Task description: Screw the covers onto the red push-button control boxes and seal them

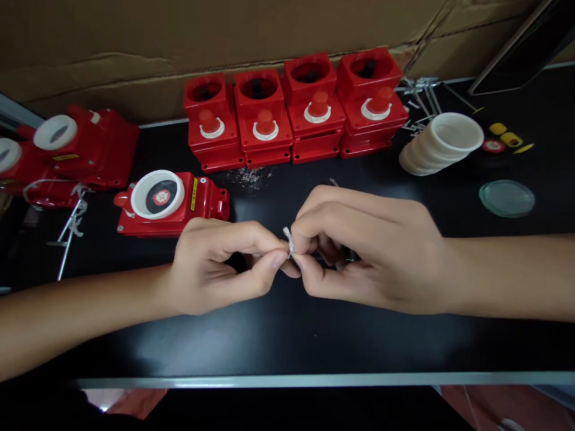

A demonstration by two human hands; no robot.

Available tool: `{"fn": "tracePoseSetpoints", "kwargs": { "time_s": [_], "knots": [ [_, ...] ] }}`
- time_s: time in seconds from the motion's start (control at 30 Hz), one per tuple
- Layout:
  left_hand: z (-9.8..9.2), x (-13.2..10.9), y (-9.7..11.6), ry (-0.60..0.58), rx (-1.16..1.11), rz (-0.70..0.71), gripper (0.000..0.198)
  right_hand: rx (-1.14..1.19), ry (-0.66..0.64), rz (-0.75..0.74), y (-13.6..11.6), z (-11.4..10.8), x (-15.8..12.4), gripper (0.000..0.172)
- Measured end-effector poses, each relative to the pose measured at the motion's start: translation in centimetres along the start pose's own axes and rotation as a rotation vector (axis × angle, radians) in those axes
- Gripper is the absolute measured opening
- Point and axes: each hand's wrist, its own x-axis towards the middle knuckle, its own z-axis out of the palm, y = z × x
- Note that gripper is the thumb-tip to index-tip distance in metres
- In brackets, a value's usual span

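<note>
A small whitish, twisted scrap [288, 239] stands between my fingertips; its exact kind is too small to make out. My left hand [229, 263] is closed, with thumb and forefinger pinched at its lower end. From the other side my right hand [368, 251] grips it too, thumb and forefinger tips pressed together. Both hands are raised over the black tabletop [287, 341]. Close behind my left hand lies a red housing [197, 197] with a white ring [157, 194], a yellow label and a red knob.
Several red housings with round openings [265, 120] line the cardboard at the back. More red units [108, 149] stand at left. To the right are stacked white rings [442, 143], a glass disc [507, 198], yellow pieces [511, 139] and metal rods [431, 99]. White crumbs [250, 177] lie mid-table.
</note>
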Motion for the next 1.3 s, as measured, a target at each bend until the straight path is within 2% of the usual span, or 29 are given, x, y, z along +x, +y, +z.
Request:
{"fn": "tracePoseSetpoints", "kwargs": {
  "time_s": [0.1, 0.23, 0.27, 0.43, 0.63, 0.9, 1.07, 1.3],
  "knots": [
    [0.2, -0.1, -0.3, 0.024, 0.043, 0.026, 0.014, -0.036, -0.003, -0.003, -0.1, -0.1, -0.1, 0.013],
    [0.4, -0.2, -0.7, 0.235, 0.097, 0.163, 0.03, -0.052, -0.009, 0.0, 0.1, -0.1, -0.1, 0.015],
    [0.4, -0.3, -0.8, 0.256, 0.129, 0.192, 0.032, -0.043, -0.018, -0.003, 0.2, -0.1, -0.1, 0.015],
    [0.6, -0.7, -1.5, 0.201, 0.138, 0.205, 0.03, -0.032, -0.057, -0.014, 0.4, -0.1, 0.0, 0.013],
    [0.4, -0.1, -1.6, 0.151, 0.079, 0.193, 0.044, -0.059, -0.083, 0.024, 0.2, -0.1, 0.2, 0.013],
    [0.9, 0.6, -2.1, 0.163, -0.186, 0.062, 0.047, -0.133, -0.093, 0.027, 0.3, 0.1, 0.4, 0.009],
    [1.0, 1.0, -2.3, 0.138, -0.232, 0.02, 0.052, -0.151, -0.131, 0.047, 0.2, 0.1, 0.6, 0.01],
    [1.3, 0.9, -2.2, 0.139, -0.267, -0.088, 0.049, -0.191, -0.179, 0.054, 0.1, 0.0, 0.8, 0.014]
  ]
}}
